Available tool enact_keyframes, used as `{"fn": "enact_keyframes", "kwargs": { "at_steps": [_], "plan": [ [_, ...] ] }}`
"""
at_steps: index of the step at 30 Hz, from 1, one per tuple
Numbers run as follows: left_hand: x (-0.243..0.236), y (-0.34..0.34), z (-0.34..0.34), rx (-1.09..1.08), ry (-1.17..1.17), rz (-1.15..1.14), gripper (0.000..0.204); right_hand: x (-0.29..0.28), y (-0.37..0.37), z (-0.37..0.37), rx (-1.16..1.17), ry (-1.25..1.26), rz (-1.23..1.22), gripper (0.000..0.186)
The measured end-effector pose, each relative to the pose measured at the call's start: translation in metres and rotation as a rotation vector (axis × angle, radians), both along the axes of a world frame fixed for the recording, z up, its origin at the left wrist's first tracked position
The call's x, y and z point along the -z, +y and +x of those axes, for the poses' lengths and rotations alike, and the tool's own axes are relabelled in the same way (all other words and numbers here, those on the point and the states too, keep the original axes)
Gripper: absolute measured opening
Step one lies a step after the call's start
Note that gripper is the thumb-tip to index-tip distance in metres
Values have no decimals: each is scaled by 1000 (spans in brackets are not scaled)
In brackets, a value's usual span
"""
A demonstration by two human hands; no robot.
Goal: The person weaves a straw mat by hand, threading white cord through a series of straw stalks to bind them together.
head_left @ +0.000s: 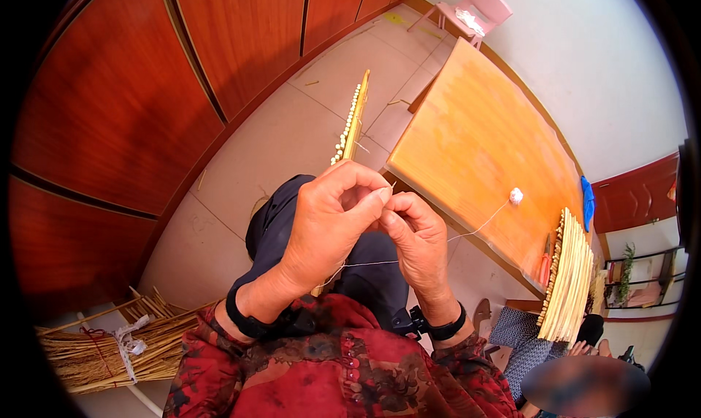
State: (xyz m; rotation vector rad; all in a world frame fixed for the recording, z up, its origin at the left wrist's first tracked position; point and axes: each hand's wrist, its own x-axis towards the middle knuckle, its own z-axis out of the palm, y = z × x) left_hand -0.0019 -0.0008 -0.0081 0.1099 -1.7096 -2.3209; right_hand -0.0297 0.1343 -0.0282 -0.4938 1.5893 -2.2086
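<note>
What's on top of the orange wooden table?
A white thread ball, a red-handled tool, and a blue item at the right edge. The row of pale straw stalks hides what's behind it.

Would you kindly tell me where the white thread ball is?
In the head view, the white thread ball lies on the wooden table, up and right of the right hand, up-left of the pale stalk bundle.

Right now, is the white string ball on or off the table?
On: the white string ball rests on the wooden table, its strand running toward the right hand.
</note>
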Motion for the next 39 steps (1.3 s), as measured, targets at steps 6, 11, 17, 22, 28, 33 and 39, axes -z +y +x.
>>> {"fn": "enact_keyframes", "kwargs": {
  "at_steps": [6, 11, 17, 22, 28, 33, 39],
  "plan": [
    [-1, -1, 0, 70, -60, 133, 2, -2, -1, 0, 24, 52, 67, 11],
    [8, 0, -1, 20, 19, -1, 2, -7, 0, 0, 41, 144, 199, 11],
    [5, -1, 0, -49, 77, -229, 3, -21, 3, -6, 160, 196, 260, 12],
    [1, -1, 1, -49, 128, -356, 5, -26, 7, -16, 86, 83, 113, 12],
    [2, -2, 1, -71, 160, -419, 6, -26, 8, -20, 52, 57, 80, 11],
    [3, -2, 1, -90, 172, -476, 7, -29, 7, -20, 56, 39, 111, 11],
    [2, -2, 1, -90, 182, -481, 7, -30, 7, -20, 64, 36, 137, 9]
  ]
}}
